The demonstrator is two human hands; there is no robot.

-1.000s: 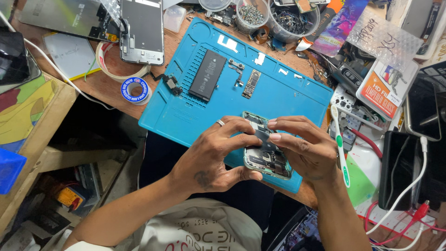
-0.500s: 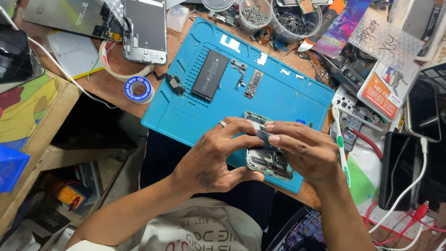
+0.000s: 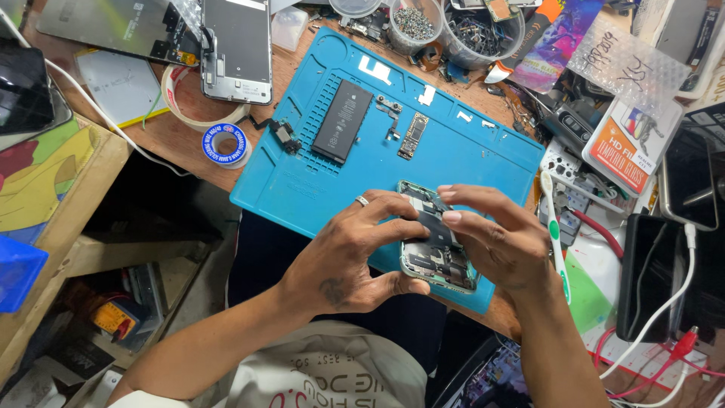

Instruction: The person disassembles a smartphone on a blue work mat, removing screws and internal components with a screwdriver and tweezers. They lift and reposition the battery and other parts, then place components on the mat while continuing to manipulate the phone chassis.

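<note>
Both hands close on an opened phone (image 3: 438, 253): the left hand (image 3: 355, 261) cradles its lower edge, the right hand (image 3: 498, 242) pinches parts inside. It lies on the blue mat (image 3: 302, 189); a black battery (image 3: 343, 121) rests beyond the grip.

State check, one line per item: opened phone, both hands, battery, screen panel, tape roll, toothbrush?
opened phone: back off, internals exposed, lying on the blue mat.
left hand: grips the phone's near edge, fingertips on its internals.
right hand: fingers over the phone's middle.
battery: removed, flat on the mat.
screen panel: detached, on the bench.
tape roll: flat, untouched.
toothbrush: lying beside the mat.
</note>
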